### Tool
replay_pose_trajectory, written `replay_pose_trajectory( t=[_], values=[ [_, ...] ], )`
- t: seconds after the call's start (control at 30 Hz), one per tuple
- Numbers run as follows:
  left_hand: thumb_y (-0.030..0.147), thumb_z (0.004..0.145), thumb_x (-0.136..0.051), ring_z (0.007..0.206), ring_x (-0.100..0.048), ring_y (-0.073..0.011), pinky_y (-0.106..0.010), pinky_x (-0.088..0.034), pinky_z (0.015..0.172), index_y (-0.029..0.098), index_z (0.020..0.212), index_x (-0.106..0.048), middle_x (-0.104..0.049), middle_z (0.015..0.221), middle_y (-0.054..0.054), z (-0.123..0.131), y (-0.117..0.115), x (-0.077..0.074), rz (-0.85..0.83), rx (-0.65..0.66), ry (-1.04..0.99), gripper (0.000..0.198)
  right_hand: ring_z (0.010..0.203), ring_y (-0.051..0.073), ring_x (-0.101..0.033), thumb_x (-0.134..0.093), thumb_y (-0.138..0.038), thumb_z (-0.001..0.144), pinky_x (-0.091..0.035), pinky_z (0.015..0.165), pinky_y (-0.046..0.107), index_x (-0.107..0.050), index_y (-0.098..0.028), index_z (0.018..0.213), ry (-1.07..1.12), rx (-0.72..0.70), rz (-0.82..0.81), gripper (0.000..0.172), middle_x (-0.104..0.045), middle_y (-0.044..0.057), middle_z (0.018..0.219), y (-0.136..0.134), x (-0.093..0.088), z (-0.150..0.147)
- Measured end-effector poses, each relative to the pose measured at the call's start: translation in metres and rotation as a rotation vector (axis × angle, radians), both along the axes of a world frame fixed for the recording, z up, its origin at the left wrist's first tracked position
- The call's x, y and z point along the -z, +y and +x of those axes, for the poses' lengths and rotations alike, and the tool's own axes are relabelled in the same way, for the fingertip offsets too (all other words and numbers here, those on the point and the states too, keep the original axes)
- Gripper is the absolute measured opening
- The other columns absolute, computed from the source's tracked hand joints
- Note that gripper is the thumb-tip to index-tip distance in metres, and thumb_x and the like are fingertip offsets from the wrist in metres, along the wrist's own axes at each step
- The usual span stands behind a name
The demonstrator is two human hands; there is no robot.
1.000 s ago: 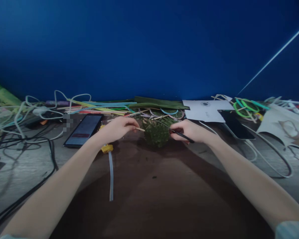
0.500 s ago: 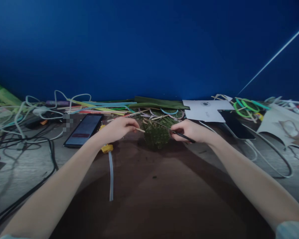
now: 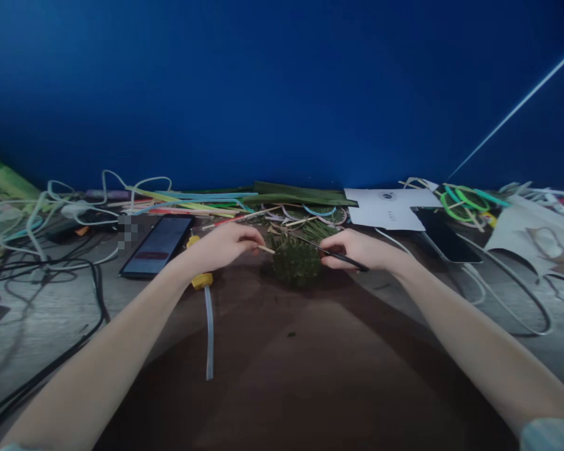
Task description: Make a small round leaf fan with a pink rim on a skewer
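Note:
My left hand [image 3: 230, 246] is closed in a pinch on a thin pale stick [image 3: 266, 249]. The stick's far end meets the left side of a round, dark green, bristly ball [image 3: 297, 263]; whether it goes into the ball cannot be seen. From the right, my right hand [image 3: 352, 248] is closed around a slim black pointed tool [image 3: 345, 258]. Its thin tip reaches over the top of the ball, and my fingers hide part of its grip. Behind the ball lie cut green strips [image 3: 317, 232] and small scraps.
A phone [image 3: 157, 246] and a yellow piece with a clear strip [image 3: 209, 338] lie to the left, near tangled cables [image 3: 96, 288]. Coloured sticks, green sheets [image 3: 301, 194] and white paper [image 3: 388, 210] line the blue wall [image 3: 282, 94]. A second phone [image 3: 446, 237] lies right.
The green ball sits slightly lower and looks a little turned. The tool's tip has dipped slightly toward it. Both hands keep their hold and have barely moved.

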State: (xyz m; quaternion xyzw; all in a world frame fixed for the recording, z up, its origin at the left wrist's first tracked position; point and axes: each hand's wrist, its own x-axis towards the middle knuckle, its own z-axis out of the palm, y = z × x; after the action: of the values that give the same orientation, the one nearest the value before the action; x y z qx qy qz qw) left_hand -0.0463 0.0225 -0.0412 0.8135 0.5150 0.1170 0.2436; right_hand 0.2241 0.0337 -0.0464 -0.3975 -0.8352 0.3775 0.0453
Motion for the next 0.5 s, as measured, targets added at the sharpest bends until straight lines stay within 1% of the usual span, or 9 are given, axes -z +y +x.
replay_pose_trajectory(
  t=[0.07, 0.23, 0.4, 0.5],
  values=[
    [0.028, 0.08, -0.044, 0.074, -0.058, -0.0155, -0.024, -0.039, 0.067, 0.02, 0.084, -0.065, -0.067, 0.081, 0.0, -0.0001, 0.0002, 0.0006, 0.01, 0.0, -0.001, 0.023, 0.041, 0.008, -0.037, -0.05, -0.03, 0.077, -0.029, 0.044, 0.022, -0.046, -0.019, 0.062, 0.01, 0.001, -0.007, 0.019, -0.04, -0.006, 0.047, 0.0, 0.0002, -0.0004],
    [0.029, 0.08, -0.045, 0.073, -0.058, -0.0158, -0.024, -0.039, 0.066, 0.02, 0.084, -0.065, -0.067, 0.08, 0.0, -0.0005, 0.0011, 0.0007, 0.013, -0.003, 0.0, 0.023, 0.046, 0.007, -0.035, -0.049, -0.02, 0.074, -0.028, 0.047, 0.022, -0.047, -0.018, 0.06, 0.051, -0.034, 0.018, 0.014, -0.04, -0.006, 0.05, 0.0023, 0.0013, 0.0006],
    [0.027, 0.08, -0.045, 0.072, -0.059, -0.0151, -0.024, -0.038, 0.065, 0.02, 0.083, -0.065, -0.067, 0.079, 0.0, -0.001, 0.0013, -0.0003, 0.012, 0.007, -0.011, 0.022, 0.049, 0.007, -0.036, -0.049, -0.02, 0.073, -0.028, 0.048, 0.022, -0.048, -0.018, 0.06, 0.061, -0.061, 0.037, 0.013, -0.042, -0.005, 0.054, 0.0049, 0.0038, 0.0023],
    [0.026, 0.079, -0.046, 0.071, -0.058, -0.0148, -0.024, -0.038, 0.064, 0.021, 0.083, -0.066, -0.067, 0.078, 0.001, -0.0015, 0.0012, -0.0006, 0.011, 0.01, -0.005, 0.021, 0.048, 0.007, -0.037, -0.049, -0.021, 0.073, -0.029, 0.048, 0.023, -0.048, -0.018, 0.06, 0.051, -0.053, 0.018, 0.013, -0.043, -0.005, 0.053, 0.005, 0.0033, 0.0022]
  ],
)
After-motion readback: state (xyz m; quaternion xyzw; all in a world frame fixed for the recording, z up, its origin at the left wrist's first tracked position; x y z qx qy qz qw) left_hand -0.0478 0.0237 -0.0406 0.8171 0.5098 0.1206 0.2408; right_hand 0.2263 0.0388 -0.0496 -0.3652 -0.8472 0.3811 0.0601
